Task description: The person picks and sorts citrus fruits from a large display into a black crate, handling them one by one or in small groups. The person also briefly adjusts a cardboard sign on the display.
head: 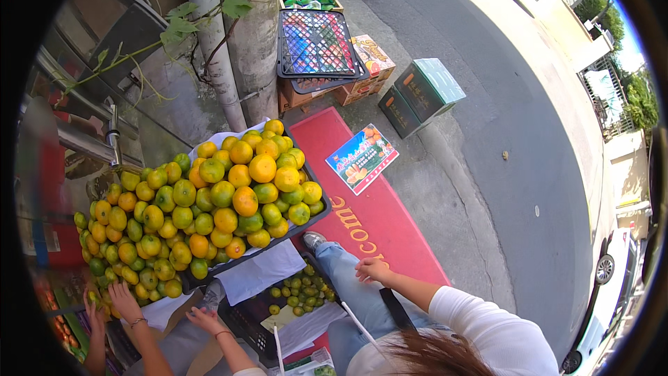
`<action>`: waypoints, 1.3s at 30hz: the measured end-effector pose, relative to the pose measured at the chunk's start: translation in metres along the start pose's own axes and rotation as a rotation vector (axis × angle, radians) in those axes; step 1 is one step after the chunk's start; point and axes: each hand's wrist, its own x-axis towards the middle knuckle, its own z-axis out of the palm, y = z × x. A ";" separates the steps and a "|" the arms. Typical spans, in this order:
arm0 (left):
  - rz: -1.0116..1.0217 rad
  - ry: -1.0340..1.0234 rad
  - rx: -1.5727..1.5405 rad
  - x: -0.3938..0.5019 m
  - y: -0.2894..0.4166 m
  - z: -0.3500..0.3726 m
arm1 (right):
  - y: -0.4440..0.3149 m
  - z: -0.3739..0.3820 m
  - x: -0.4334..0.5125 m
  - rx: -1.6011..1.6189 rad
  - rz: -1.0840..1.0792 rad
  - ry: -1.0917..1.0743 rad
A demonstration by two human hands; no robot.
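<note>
My left hand (206,320), with a thin bracelet at the wrist, is held palm up with its fingers apart, empty, just below the large heap of green-orange citrus fruit (224,193). Over my jeans, beside the red welcome mat (402,235), my right hand (373,270) hangs loosely curled and empty. The heap fills black crates lined with white paper. Between my two hands stands a lower black plastic crate (250,318) with small green citrus fruit (305,290) and white paper (261,271). At the heap's lower left, another person's hands (124,300) touch the fruit.
A printed fruit sign (362,159) overlaps the mat's edge. Beyond it stand green boxes (420,96), fruit cartons (373,62) and a black mesh crate (318,44). A pipe (211,36) and concrete pole (250,52) rise behind the heap. White bag handles (360,318) cross near my legs.
</note>
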 end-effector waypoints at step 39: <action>-0.127 -0.885 0.953 -0.459 -0.277 -0.098 | 0.228 -0.384 -0.087 -0.261 -0.068 0.009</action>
